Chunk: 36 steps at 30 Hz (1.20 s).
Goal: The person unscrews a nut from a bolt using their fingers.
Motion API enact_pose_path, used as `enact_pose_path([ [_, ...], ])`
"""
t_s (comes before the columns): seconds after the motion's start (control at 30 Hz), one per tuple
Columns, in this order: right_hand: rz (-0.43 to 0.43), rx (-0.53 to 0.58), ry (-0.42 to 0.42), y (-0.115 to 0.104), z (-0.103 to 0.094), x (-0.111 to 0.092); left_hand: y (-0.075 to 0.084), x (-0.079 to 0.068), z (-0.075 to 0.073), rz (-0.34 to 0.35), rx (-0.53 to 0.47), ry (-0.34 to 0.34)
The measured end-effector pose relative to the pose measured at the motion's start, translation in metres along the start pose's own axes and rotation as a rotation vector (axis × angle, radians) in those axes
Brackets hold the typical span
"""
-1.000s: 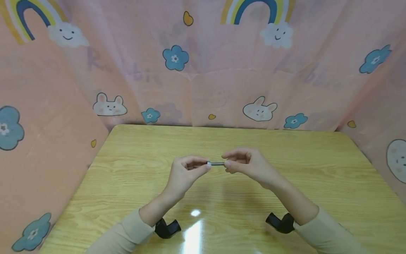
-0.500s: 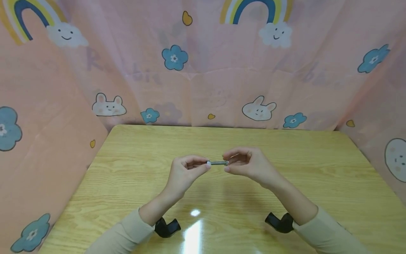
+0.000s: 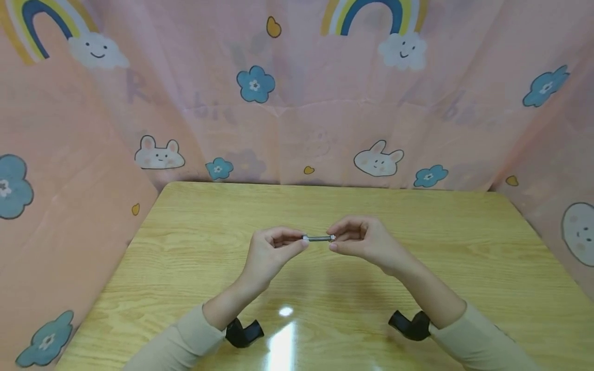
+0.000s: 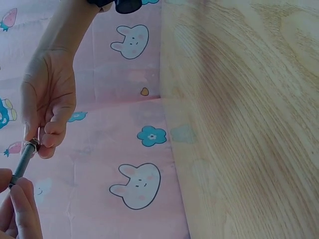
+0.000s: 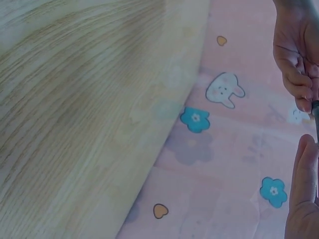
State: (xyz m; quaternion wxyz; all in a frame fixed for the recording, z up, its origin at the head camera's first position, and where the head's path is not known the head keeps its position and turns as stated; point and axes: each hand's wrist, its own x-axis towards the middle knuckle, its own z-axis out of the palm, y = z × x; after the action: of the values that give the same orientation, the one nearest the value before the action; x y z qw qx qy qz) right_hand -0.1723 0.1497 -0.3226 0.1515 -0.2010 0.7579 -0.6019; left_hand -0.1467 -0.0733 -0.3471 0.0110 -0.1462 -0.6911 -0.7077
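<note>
A small metal bolt is held level above the table in the head view. My left hand pinches its head end between thumb and fingers. At the other end sits a shiny nut, with the thumb and index finger of my right hand around it. The left wrist view shows the threaded shank running between both hands, and the nut at the right fingertips. In the right wrist view the bolt is mostly cut off by the frame's edge.
Below the hands is a wood-grain table, with a bright light reflection near its front. A pink printed cloth hangs behind it and at both sides. Black wrist-camera mounts sit at both cuffs.
The right thumb and fingers have shifted slightly about the bolt's end, so the nut, covered a second ago, now shows. The left hand and the bolt have stayed nearly still.
</note>
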Motion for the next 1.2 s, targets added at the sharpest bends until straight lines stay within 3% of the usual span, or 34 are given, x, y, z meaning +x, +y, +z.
enact_pose_path([
  [0.33,0.064,0.017,-0.008,-0.0024,-0.0015,0.0020,0.0001,0.0007,0.0001,-0.009,0.010,0.006],
  [0.63,0.053,0.016,0.026,-0.0023,-0.0023,0.0016,-0.0002,0.0009,0.0000,-0.007,0.006,0.003],
  [1.03,0.097,0.034,-0.078,-0.0038,-0.0082,0.0027,0.0030,0.0021,0.0015,-0.020,0.005,-0.013],
  [1.2,0.111,0.018,-0.023,-0.0042,-0.0075,0.0018,0.0031,0.0029,0.0013,-0.024,0.005,-0.018],
])
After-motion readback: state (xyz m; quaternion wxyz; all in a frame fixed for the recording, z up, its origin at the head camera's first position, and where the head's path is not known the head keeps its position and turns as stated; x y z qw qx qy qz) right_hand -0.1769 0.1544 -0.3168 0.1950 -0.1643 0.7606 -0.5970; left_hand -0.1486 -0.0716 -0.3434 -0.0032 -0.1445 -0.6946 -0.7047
